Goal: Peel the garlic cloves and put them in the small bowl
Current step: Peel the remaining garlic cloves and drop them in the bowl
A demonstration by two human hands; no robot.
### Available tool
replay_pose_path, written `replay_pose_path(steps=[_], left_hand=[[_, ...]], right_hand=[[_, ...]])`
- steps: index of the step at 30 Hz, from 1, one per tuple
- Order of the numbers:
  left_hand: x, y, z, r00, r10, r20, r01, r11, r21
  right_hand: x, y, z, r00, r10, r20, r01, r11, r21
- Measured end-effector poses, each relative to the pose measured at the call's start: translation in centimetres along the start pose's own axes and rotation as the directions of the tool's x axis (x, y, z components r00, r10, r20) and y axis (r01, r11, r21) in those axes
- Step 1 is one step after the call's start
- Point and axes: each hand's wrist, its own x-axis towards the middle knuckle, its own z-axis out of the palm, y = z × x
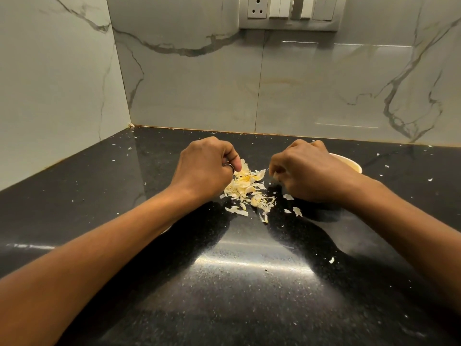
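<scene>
- Nearest us, the black bench [249, 283] carries stray flakes [331, 260].
- Peeling is the step in hand, we judge. Our left hand [207, 166] curls its fingers over the heap of skins [245, 188] (what they hold, we cannot tell). Our right hand [306, 171] pinches a pale bit [274, 175], clove or skin unclear.
- Next we must strip it bare, then reach the small bowl [350, 164] just behind the right hand.
- We count two hands, one bowl and one heap; any cloves there are too buried to count.

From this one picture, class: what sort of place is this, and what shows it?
Most likely a home kitchen: a polished black counter, marble-look wall tiles, a socket and switch panel, and garlic skins heaped on it.
</scene>
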Motion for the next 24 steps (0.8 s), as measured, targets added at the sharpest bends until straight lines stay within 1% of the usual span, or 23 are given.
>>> replay_pose_path(steps=[3, 6, 9, 11, 13, 15, 18, 20, 21, 22, 24], left_hand=[[0.2, -0.3, 0.2, 1.0, 0.018, 0.02, -0.017, 1.0, -0.023], [0.3, -0.5, 0.2, 0.994, 0.093, 0.049, -0.089, 0.993, -0.08], [0.1, -0.2, 0.4, 0.983, 0.163, 0.081, -0.143, 0.968, -0.204], [0.0, -0.1, 0.5, 0.983, 0.168, 0.077, -0.139, 0.948, -0.287], [0.0, -0.1, 0.4, 0.984, 0.168, 0.06, -0.14, 0.934, -0.328], [0.2, -0.2, 0.4, 0.986, 0.159, 0.049, -0.131, 0.925, -0.358], [0.3, -0.4, 0.3, 0.991, 0.127, 0.038, -0.102, 0.912, -0.397], [0.4, -0.4, 0.2, 0.994, 0.101, 0.038, -0.076, 0.902, -0.426], [0.4, -0.4, 0.2, 0.995, 0.089, 0.043, -0.061, 0.896, -0.44], [0.4, -0.4, 0.2, 0.995, 0.08, 0.052, -0.048, 0.89, -0.453], [0.4, -0.4, 0.1, 0.995, 0.071, 0.072, -0.029, 0.883, -0.468]], right_hand=[[0.1, -0.2, -0.2, 0.995, 0.0, -0.102, 0.005, 0.999, 0.052], [0.2, -0.9, -0.5, 0.987, -0.005, -0.163, 0.038, 0.979, 0.201], [0.0, -1.6, -0.8, 0.978, -0.008, -0.209, 0.081, 0.935, 0.346], [0.0, -1.7, -0.8, 0.974, 0.003, -0.225, 0.091, 0.908, 0.408], [-0.1, -1.8, -0.8, 0.972, 0.056, -0.23, 0.068, 0.866, 0.495], [0.0, -2.0, -0.9, 0.975, 0.126, -0.184, 0.021, 0.771, 0.637], [0.0, -2.3, -1.0, 0.983, 0.166, -0.077, -0.02, 0.515, 0.857], [-0.1, -2.3, -1.0, 0.986, 0.165, -0.03, -0.033, 0.368, 0.929], [-0.1, -2.2, -1.0, 0.988, 0.157, -0.016, -0.036, 0.325, 0.945], [-0.1, -2.2, -1.1, 0.989, 0.15, -0.008, -0.039, 0.304, 0.952], [-0.2, -2.0, -1.1, 0.988, 0.153, -0.006, -0.042, 0.311, 0.95]])
